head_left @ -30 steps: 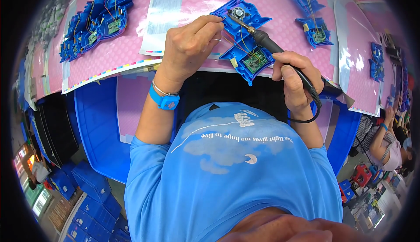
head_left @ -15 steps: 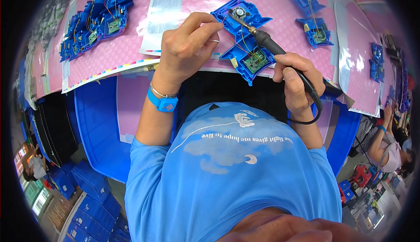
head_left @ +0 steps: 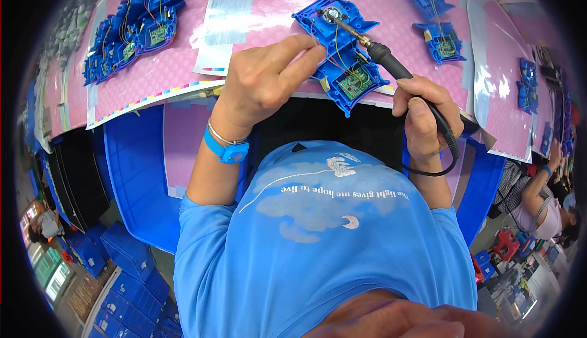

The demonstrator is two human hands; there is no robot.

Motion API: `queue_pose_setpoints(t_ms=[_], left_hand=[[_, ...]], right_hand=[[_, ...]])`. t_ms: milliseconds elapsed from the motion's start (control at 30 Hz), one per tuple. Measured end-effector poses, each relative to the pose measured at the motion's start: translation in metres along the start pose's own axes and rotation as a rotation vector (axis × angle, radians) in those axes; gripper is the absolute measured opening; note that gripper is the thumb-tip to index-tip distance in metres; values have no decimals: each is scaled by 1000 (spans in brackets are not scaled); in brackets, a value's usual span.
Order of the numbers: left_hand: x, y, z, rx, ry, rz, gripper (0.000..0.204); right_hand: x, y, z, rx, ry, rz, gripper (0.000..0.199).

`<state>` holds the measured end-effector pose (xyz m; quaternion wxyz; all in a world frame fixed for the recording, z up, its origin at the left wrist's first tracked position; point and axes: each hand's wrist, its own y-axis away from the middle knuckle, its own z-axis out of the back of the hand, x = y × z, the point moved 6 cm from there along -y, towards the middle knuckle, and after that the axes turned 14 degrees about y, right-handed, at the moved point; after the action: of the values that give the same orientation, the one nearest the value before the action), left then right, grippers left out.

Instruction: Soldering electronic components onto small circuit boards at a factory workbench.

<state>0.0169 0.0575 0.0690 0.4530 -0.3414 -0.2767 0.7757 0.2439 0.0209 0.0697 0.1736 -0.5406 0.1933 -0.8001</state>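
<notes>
My right hand [head_left: 428, 112] grips a soldering iron [head_left: 391, 62] by its black handle. The iron's metal tip reaches to the round speaker [head_left: 332, 15] in the upper half of an opened blue plastic housing [head_left: 354, 17]. My left hand [head_left: 269, 75] is closed in a pinch at the housing's left side, beside thin red wires. What lies between its fingertips is too small and hidden to make out. Below the speaker, a green circuit board [head_left: 354, 82] sits in the housing's lower half, and thin wires run between the two halves.
Several similar blue housings with boards [head_left: 137, 35] lie at the left on the pink-covered table [head_left: 269, 8]. Another opened housing [head_left: 437, 23] lies to the right. The iron's black cable [head_left: 449, 168] loops below my right hand. Blue bins [head_left: 137, 179] stand under the table edge.
My left hand has moved right, closer to the housing's wires. My right hand has shifted slightly right and down with the soldering iron; its tip now reaches further over the speaker.
</notes>
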Motion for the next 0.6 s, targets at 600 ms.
queue_pose_setpoints(t_ms=[600], left_hand=[[20,-12,-21,73,34,117,18]], right_hand=[[-3,-1,-5,19,22,-34,23]])
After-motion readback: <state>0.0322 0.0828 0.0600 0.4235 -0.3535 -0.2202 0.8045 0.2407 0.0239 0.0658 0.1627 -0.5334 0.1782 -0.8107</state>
